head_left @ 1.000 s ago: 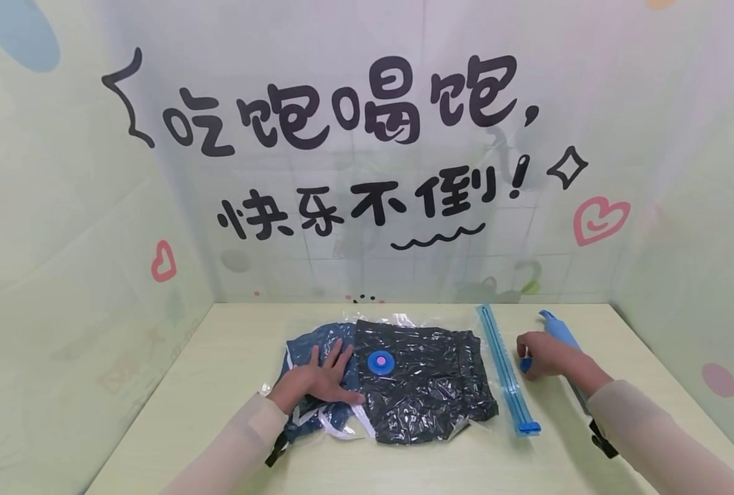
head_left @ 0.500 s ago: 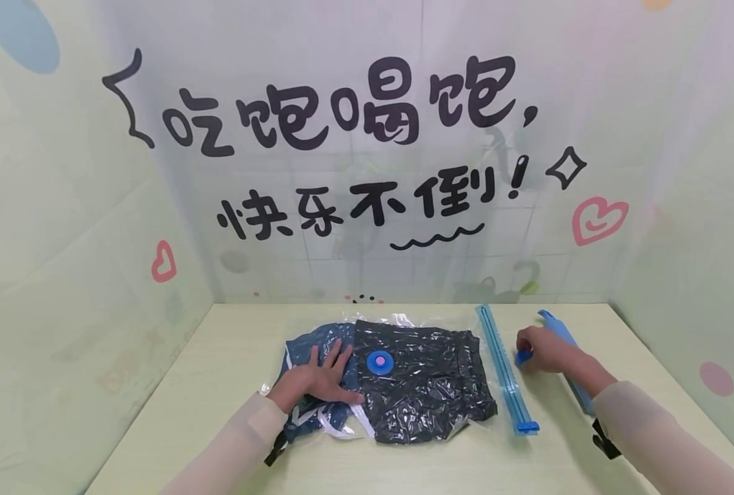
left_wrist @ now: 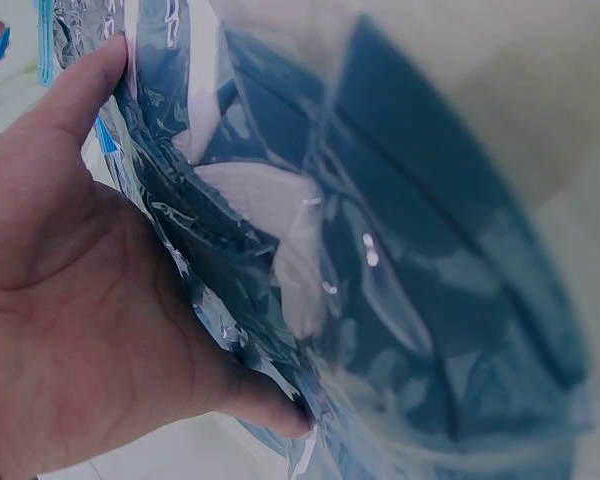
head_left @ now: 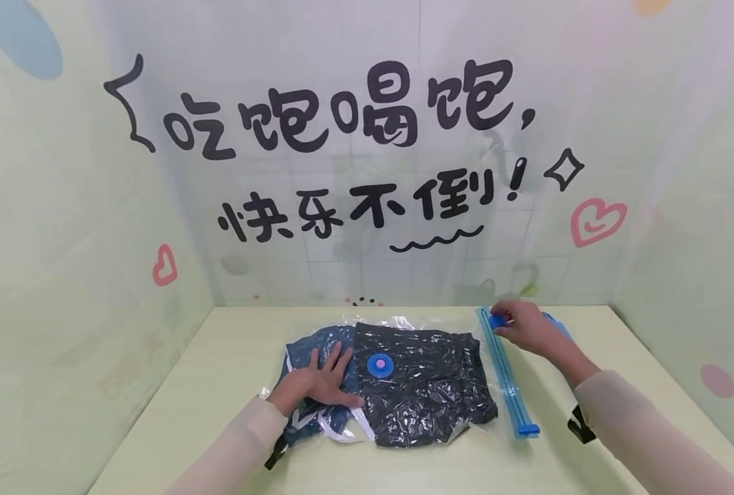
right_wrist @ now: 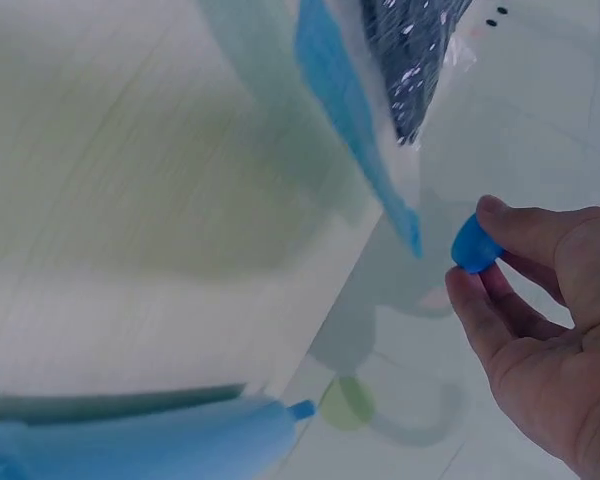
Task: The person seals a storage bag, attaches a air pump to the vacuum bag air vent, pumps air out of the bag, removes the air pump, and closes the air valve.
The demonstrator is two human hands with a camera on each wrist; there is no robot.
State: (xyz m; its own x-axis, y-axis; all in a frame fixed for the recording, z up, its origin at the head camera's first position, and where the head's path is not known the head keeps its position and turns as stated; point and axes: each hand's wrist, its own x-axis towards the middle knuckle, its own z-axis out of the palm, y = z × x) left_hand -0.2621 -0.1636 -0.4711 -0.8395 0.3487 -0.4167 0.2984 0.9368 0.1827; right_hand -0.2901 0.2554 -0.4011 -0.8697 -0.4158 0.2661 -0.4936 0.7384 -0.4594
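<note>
A clear vacuum bag (head_left: 429, 395) (left_wrist: 400, 260) packed with dark blue and black clothes lies flat on the table, with a round blue valve (head_left: 380, 365) on top. My left hand (head_left: 325, 371) (left_wrist: 70, 290) lies flat on the bag's left part, fingers spread and straight. Along the bag's right edge runs its blue zip strip (head_left: 506, 375) (right_wrist: 345, 100). My right hand (head_left: 508, 323) (right_wrist: 500, 270) pinches a small blue slider clip (head_left: 498, 320) (right_wrist: 473, 245) between thumb and fingers, right at the strip's far end.
A blue hand pump (head_left: 561, 328) (right_wrist: 130, 440) lies on the pale table (head_left: 218, 371) behind my right hand, mostly hidden by it. Walls with printed lettering close in the table at the back and both sides.
My right hand, holding the blue clip, has moved from beside the pump away from me and leftward to the far end of the zip strip. The left hand has stayed put.
</note>
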